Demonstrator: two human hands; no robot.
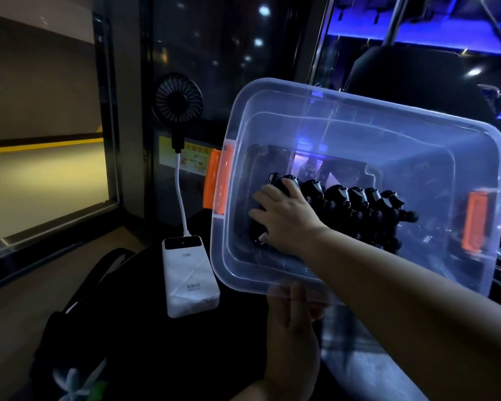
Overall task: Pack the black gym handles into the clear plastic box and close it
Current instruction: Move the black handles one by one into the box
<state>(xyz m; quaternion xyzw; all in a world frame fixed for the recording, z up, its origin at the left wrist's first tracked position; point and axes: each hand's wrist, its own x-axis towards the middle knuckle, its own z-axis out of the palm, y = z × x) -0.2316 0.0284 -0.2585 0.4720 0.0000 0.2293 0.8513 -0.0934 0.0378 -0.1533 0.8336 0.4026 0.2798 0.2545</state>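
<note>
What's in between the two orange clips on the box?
The row of black gym handles in the clear plastic box, with the right hand on them; head view.

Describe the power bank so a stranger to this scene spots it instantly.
Find the big clear box at centre. Just left of its near corner lies the power bank. It alone is a white slab, with a white stalk rising to a small black fan.
</note>
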